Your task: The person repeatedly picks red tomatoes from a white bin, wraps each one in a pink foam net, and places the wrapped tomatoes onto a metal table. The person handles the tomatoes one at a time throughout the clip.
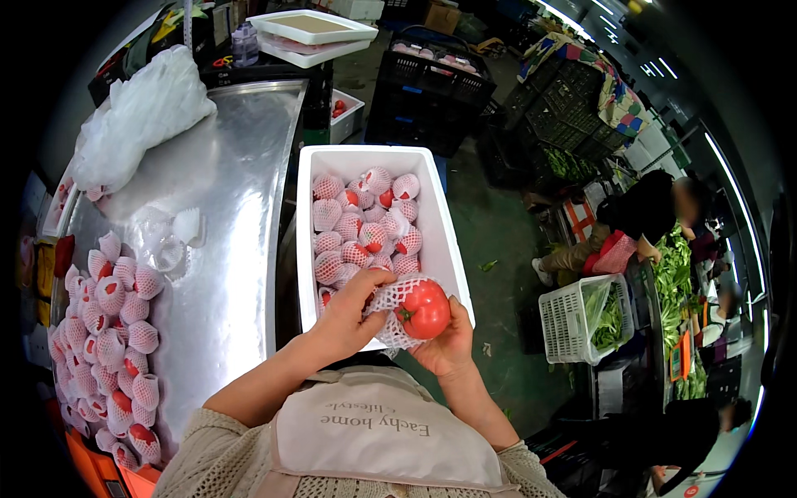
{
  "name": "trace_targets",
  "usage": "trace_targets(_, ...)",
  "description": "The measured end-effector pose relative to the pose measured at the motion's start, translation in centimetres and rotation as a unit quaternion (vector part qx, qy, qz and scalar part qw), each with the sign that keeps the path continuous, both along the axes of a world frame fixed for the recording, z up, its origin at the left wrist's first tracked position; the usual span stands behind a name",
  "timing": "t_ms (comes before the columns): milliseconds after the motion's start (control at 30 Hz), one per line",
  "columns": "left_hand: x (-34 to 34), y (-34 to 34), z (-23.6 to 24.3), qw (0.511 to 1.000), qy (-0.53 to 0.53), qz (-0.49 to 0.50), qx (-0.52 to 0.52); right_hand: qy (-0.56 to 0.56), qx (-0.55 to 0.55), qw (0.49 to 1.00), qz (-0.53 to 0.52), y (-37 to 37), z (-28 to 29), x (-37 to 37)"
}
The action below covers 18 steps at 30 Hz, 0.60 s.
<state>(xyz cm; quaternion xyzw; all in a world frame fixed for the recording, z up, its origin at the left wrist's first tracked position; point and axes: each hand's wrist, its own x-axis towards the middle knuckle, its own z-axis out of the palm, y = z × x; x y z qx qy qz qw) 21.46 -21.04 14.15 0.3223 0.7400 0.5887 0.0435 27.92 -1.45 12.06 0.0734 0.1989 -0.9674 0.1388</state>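
A large red tomato with a green stem end is held in my right hand, whose fingers wrap its right side. My left hand pinches a white foam net sleeve, which lies partly around the tomato's left side. Both hands are over the near end of a white foam box. Inside the box, several net-wrapped tomatoes lie close together. To the left, a heap of net-wrapped tomatoes covers the near left of a metal table.
Loose foam sleeves lie on the metal table, with a big white plastic bag behind them. Black crates stand beyond the box. At right are a white basket of greens and a person beside piled leafy vegetables.
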Motion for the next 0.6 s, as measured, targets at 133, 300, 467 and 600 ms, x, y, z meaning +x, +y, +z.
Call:
trace_targets(133,0.1,-0.6,-0.2,0.997,-0.083,-0.005,0.003,-0.013,0.004,1.0,-0.001,0.0,-0.2,0.1)
trace_targets(300,0.2,0.1,-0.4,0.946,-0.305,-0.026,0.104,0.14,0.468,0.862,-0.135,-1.7,1.8,-0.4)
trace_targets(467,2.0,1.9,-1.4,0.942,-0.295,-0.046,0.155,0.269,0.735,0.581,-0.221,-1.2,1.9,-1.0)
trace_targets(600,1.4,1.4,-0.4,0.883,-0.413,-0.064,0.212,0.264,0.767,0.537,-0.233,-0.3,2.1,-1.3)
